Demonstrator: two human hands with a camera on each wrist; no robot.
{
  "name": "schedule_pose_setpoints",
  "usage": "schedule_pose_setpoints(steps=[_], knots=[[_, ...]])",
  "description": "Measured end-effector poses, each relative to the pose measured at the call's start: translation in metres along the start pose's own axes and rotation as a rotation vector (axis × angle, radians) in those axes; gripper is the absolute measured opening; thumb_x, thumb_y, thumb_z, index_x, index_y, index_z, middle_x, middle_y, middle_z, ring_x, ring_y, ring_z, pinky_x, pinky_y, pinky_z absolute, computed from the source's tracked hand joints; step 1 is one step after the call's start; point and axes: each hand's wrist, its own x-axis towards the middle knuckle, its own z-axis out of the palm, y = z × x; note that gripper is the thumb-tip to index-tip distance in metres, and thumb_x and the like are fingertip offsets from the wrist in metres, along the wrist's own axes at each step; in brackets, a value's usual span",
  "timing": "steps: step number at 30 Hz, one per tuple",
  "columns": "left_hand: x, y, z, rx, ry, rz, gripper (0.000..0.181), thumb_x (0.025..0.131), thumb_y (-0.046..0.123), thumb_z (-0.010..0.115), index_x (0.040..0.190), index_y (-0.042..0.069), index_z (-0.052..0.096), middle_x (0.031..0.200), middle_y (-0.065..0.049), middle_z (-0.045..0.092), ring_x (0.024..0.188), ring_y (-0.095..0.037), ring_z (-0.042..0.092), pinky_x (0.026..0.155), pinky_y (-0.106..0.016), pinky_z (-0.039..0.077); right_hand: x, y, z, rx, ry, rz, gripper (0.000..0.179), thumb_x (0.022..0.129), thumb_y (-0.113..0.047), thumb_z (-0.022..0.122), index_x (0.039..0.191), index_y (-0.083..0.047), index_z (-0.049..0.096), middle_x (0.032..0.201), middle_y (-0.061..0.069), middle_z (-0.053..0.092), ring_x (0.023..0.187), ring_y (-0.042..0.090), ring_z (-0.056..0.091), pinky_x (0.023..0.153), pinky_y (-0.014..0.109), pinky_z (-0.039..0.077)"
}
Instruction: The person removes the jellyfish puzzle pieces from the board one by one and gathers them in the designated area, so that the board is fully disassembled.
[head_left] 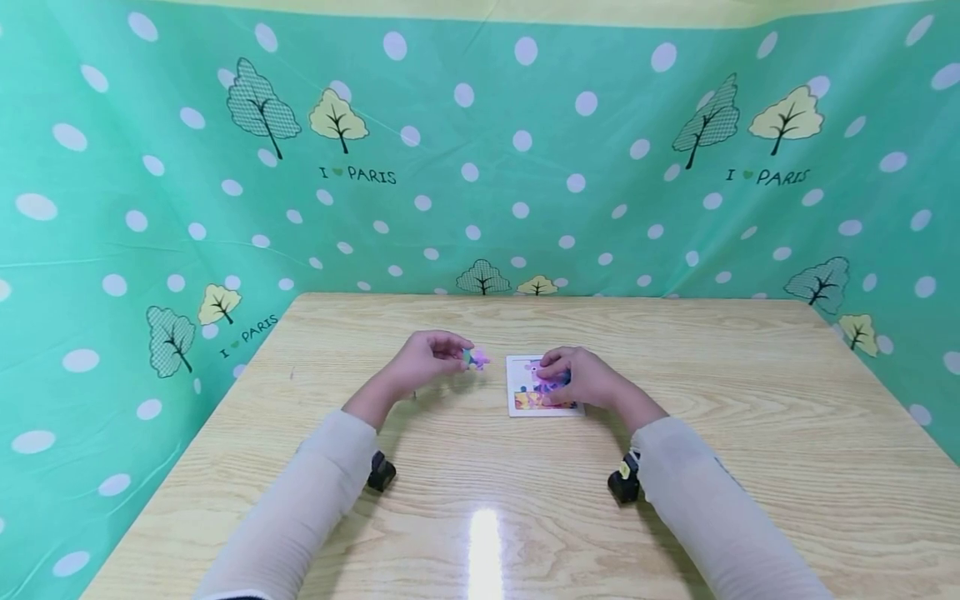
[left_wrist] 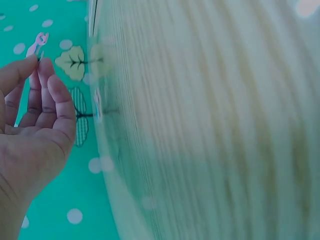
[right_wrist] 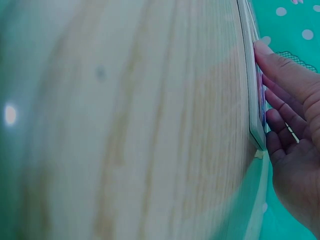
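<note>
A small pink, purple and green jigsaw piece (head_left: 477, 358) is pinched between the thumb and fingers of my left hand (head_left: 427, 360), held left of the puzzle board. The left wrist view shows the pink tip of the piece sticking out past the fingertips. On the table lies the white-bordered puzzle board (head_left: 512, 387), partly filled. A yellow and orange strip of pieces (head_left: 529, 401) runs along its near side, with a pink and purple figure above. My right hand (head_left: 591, 380) rests on the board's right part, thumb and fingertips spread on the picture and covering some of it.
The wooden table (head_left: 480, 467) stretches out around the board. Behind it hangs a green polka-dot cloth (head_left: 450, 225) printed with trees, which also runs along both sides. Black wrist cameras (head_left: 382, 472) are strapped below both sleeves.
</note>
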Motion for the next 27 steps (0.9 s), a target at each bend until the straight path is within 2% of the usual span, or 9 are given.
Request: schedule_pose_setpoints(steps=[5, 8, 11, 15, 18, 24, 27], knots=[[0.000, -0.007, -0.011, -0.026, 0.023, -0.014, 0.032, 0.090, 0.006, 0.069, 0.121, 0.006, 0.066, 0.104, -0.010, 0.063, 0.096, -0.022, 0.058, 0.087, -0.038, 0.053, 0.000, 0.000, 0.000, -0.005, 0.000, 0.005, 0.044, 0.078, -0.015, 0.084, 0.118, -0.005, 0.070, 0.136, 0.009, 0.054, 0.133, 0.036, 0.039, 0.112, 0.051, 0.027], [-0.001, -0.011, -0.018, -0.042, 0.035, -0.043, 0.035, 0.092, 0.006, 0.066, 0.126, 0.005, 0.063, 0.108, -0.012, 0.061, 0.098, -0.023, 0.058, 0.091, -0.045, 0.051, 0.000, 0.001, 0.001, -0.004, 0.001, 0.009, 0.044, 0.077, -0.015, 0.084, 0.118, -0.006, 0.070, 0.136, 0.009, 0.054, 0.133, 0.036, 0.039, 0.112, 0.051, 0.027], [-0.001, -0.014, -0.023, -0.047, 0.061, -0.059, 0.038, 0.091, 0.005, 0.067, 0.129, 0.006, 0.062, 0.110, -0.012, 0.062, 0.100, -0.024, 0.060, 0.092, -0.043, 0.051, 0.000, 0.001, 0.001, 0.000, 0.001, 0.010, 0.044, 0.077, -0.015, 0.084, 0.118, -0.006, 0.070, 0.136, 0.009, 0.054, 0.134, 0.036, 0.039, 0.112, 0.051, 0.027], [-0.002, -0.019, -0.030, -0.039, 0.117, -0.049, 0.039, 0.088, 0.006, 0.070, 0.127, 0.008, 0.063, 0.111, -0.009, 0.065, 0.102, -0.022, 0.062, 0.089, -0.033, 0.052, 0.001, 0.001, 0.002, 0.000, 0.004, 0.006, 0.044, 0.077, -0.015, 0.084, 0.118, -0.005, 0.070, 0.136, 0.009, 0.054, 0.133, 0.036, 0.039, 0.112, 0.051, 0.028], [-0.002, -0.022, -0.037, -0.038, 0.153, -0.052, 0.039, 0.088, 0.007, 0.071, 0.127, 0.006, 0.063, 0.113, -0.010, 0.064, 0.103, -0.023, 0.062, 0.088, -0.032, 0.053, 0.001, 0.002, 0.002, 0.000, 0.003, 0.007, 0.044, 0.078, -0.015, 0.084, 0.118, -0.005, 0.070, 0.136, 0.009, 0.054, 0.133, 0.036, 0.039, 0.112, 0.051, 0.027], [0.000, -0.029, -0.048, -0.020, 0.214, -0.109, 0.040, 0.089, 0.011, 0.072, 0.128, 0.009, 0.063, 0.117, -0.008, 0.063, 0.108, -0.023, 0.058, 0.091, -0.034, 0.051, 0.001, 0.001, 0.001, -0.002, -0.001, 0.009, 0.045, 0.078, -0.016, 0.084, 0.119, -0.006, 0.069, 0.136, 0.009, 0.054, 0.134, 0.036, 0.038, 0.113, 0.052, 0.027], [0.003, -0.032, -0.051, -0.025, 0.228, -0.131, 0.040, 0.088, 0.008, 0.072, 0.127, 0.009, 0.064, 0.118, -0.009, 0.063, 0.108, -0.023, 0.058, 0.090, -0.032, 0.051, 0.001, 0.001, 0.001, -0.005, -0.002, 0.005, 0.045, 0.078, -0.016, 0.084, 0.119, -0.006, 0.069, 0.136, 0.009, 0.054, 0.134, 0.036, 0.038, 0.112, 0.052, 0.027]])
